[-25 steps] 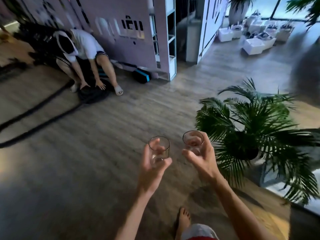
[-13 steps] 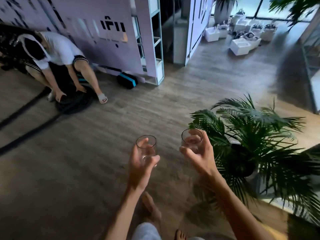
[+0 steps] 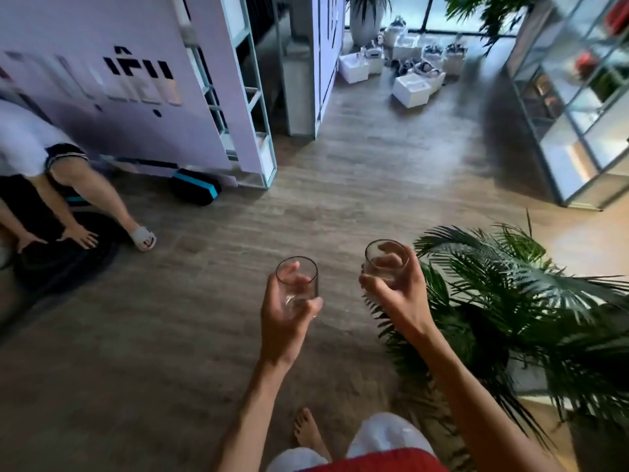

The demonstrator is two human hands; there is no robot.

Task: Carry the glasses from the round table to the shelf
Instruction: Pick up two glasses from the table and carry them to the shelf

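Left glass [image 3: 299, 287] in grip of left hand [image 3: 282, 323], right glass [image 3: 386, 262] in grip of right hand [image 3: 400, 301], beside palm [image 3: 517, 301].

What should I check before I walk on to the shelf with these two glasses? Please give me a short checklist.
1. Grip of the left hand on the left glass: ok.
2. Grip of the right hand on the right glass: ok.
3. Glasses upright and not touching each other: ok.
4. Room beside the right arm: not ok, leaves of the palm plant are close.
5. The crouching person at the left: ok, off to the side.
6. Free place on the shelf at the right: cannot tell, blurred.
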